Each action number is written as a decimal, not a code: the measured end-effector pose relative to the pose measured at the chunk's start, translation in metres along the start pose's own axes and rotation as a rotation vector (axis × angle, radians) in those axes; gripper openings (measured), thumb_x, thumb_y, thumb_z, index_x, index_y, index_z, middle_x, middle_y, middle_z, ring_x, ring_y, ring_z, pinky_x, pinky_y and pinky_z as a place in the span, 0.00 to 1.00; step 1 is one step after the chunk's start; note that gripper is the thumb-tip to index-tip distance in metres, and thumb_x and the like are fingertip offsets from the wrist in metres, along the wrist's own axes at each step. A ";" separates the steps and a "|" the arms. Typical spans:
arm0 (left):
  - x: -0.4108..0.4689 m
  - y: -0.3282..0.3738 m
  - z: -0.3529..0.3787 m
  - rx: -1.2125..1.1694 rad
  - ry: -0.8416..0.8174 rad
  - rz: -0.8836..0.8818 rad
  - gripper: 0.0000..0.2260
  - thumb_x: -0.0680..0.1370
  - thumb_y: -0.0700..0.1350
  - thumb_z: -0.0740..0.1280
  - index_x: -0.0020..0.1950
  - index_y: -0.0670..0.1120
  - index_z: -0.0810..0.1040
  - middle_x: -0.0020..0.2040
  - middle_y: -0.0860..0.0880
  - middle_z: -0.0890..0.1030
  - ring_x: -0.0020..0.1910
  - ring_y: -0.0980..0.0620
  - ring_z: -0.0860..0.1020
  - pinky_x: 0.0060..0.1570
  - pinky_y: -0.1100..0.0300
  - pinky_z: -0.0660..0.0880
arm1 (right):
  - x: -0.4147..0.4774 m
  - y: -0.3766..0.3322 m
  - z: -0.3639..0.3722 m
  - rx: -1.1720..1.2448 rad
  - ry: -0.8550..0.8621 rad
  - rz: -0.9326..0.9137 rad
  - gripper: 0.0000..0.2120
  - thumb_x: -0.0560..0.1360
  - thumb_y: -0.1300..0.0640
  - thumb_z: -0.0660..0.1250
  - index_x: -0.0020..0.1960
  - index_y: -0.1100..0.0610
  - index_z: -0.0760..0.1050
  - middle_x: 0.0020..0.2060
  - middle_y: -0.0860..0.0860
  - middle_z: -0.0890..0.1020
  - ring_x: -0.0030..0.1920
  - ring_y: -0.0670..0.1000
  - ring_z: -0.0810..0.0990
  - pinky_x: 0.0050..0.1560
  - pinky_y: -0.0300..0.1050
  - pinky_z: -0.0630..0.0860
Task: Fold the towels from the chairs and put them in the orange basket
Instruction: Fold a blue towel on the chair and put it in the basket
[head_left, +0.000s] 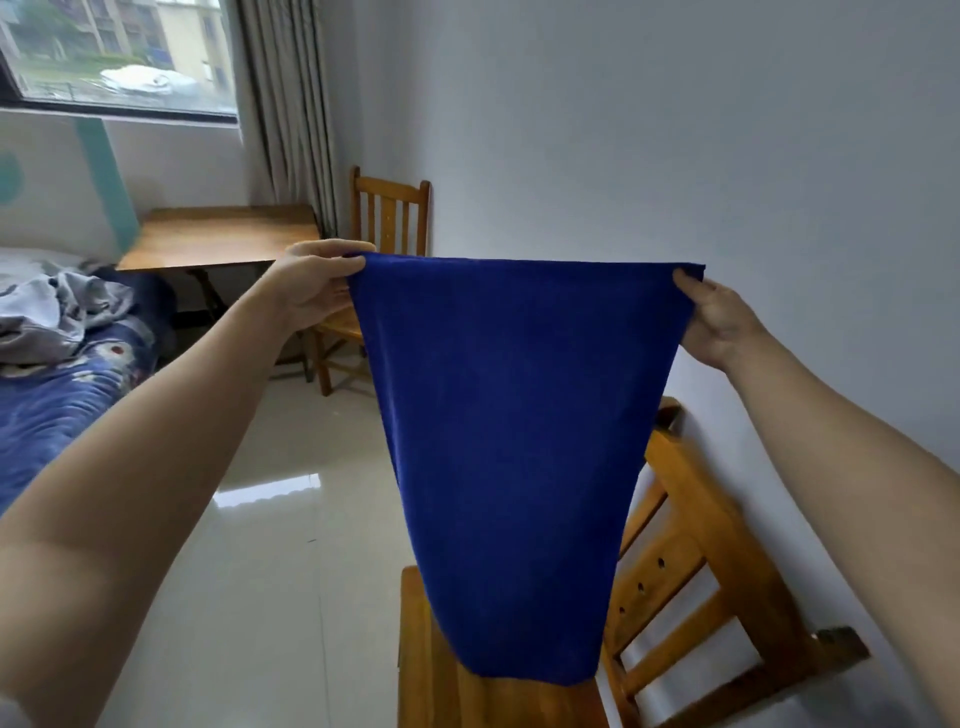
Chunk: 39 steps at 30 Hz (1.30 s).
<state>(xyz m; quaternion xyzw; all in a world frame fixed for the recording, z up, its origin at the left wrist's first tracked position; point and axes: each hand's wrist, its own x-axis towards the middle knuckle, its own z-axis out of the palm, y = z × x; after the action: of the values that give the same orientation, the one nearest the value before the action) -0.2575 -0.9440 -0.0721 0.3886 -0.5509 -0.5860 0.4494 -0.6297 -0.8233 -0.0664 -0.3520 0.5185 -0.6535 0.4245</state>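
Observation:
A dark blue towel (509, 441) hangs stretched out in front of me, held up by its top edge. My left hand (317, 291) pinches its upper left corner and my right hand (719, 322) pinches its upper right corner. The towel's lower edge hangs just over the seat of a wooden chair (691, 525) that stands against the wall at my lower right. A second wooden chair (389, 218) stands farther off, by the curtain; no towel shows on it. The orange basket is not in view.
A wooden desk (218, 234) stands under the window at the left. A bed (57, 395) with a blue patterned cover and crumpled grey bedding fills the left edge. Glossy tiled floor (291, 499) lies between bed and chairs. White wall at the right.

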 end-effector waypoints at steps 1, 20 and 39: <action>0.006 0.004 0.002 -0.032 0.026 0.018 0.08 0.78 0.37 0.62 0.50 0.47 0.78 0.50 0.47 0.78 0.51 0.51 0.77 0.46 0.60 0.76 | 0.010 -0.005 0.003 0.007 0.006 -0.018 0.17 0.71 0.55 0.69 0.58 0.58 0.74 0.53 0.53 0.80 0.52 0.50 0.79 0.45 0.41 0.79; -0.018 -0.025 -0.002 -0.241 -0.065 0.041 0.14 0.77 0.38 0.63 0.38 0.49 0.84 0.36 0.52 0.83 0.35 0.56 0.80 0.33 0.65 0.77 | -0.008 0.034 -0.009 -0.094 0.201 -0.003 0.05 0.79 0.54 0.60 0.50 0.53 0.75 0.49 0.49 0.80 0.50 0.49 0.78 0.45 0.40 0.75; -0.209 -0.203 0.003 -0.245 0.045 -0.476 0.07 0.78 0.35 0.60 0.49 0.42 0.78 0.34 0.49 0.82 0.33 0.55 0.80 0.29 0.66 0.76 | -0.190 0.197 -0.071 -0.335 0.394 0.405 0.09 0.78 0.58 0.62 0.56 0.60 0.74 0.49 0.57 0.78 0.45 0.55 0.77 0.44 0.47 0.74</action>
<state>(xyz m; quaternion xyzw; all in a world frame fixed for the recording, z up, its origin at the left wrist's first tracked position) -0.2186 -0.7461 -0.2824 0.4628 -0.3587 -0.7289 0.3547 -0.5817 -0.6417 -0.2779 -0.1734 0.7506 -0.5168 0.3734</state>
